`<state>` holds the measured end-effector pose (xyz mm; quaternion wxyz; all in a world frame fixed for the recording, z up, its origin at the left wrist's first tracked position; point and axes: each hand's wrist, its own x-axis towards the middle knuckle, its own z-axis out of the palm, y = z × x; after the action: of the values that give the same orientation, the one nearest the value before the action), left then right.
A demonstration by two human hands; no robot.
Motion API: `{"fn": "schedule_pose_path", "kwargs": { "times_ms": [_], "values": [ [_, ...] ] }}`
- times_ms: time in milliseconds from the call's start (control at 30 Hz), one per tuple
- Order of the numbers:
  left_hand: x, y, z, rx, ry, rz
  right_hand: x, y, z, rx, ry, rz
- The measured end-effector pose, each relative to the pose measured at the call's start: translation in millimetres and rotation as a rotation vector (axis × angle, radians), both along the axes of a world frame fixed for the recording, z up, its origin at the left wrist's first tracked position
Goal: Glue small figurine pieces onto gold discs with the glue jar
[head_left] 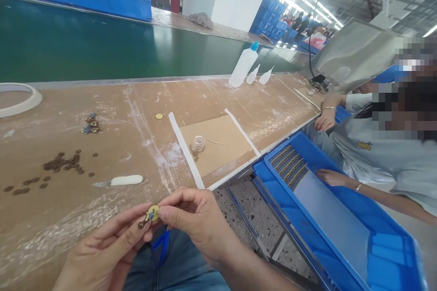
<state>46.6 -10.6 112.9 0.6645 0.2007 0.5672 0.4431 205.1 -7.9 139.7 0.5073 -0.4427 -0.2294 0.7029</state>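
Observation:
My left hand (112, 245) pinches a small brown and blue part (145, 220) between thumb and forefinger, at the table's near edge. Against it, my right hand (198, 223) holds a small yellow disc (153, 212) by its right side; whether the two are joined I cannot tell. Ahead of my hands lies a knife (126, 180) with a white handle. Beyond it are a loose pile of dark brown discs (61, 162) and a little heap of blue and brown parts (91, 123). One more yellow disc (159, 116) lies alone on the table (136, 145).
A small clear cup (197, 144) stands on a cardboard sheet (218, 129) between white strips. Farther back are a white bottle (244, 66) and two small dropper bottles. A roll of tape (20, 100) lies left. To the right, a co-worker sits by a blue crate (307, 245).

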Motion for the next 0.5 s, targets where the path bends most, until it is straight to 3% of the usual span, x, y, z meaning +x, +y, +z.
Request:
{"fn": "schedule_pose_path", "kwargs": {
  "times_ms": [167,500],
  "values": [
    [-2.8,-4.1,-2.8,0.075,0.054,-0.024,-0.6,0.5,3.0,0.021,0.067,0.019],
    [2.0,4.0,2.6,-0.015,0.023,-0.022,1.8,1.0,5.5,0.061,0.036,0.036]
  ]
}}
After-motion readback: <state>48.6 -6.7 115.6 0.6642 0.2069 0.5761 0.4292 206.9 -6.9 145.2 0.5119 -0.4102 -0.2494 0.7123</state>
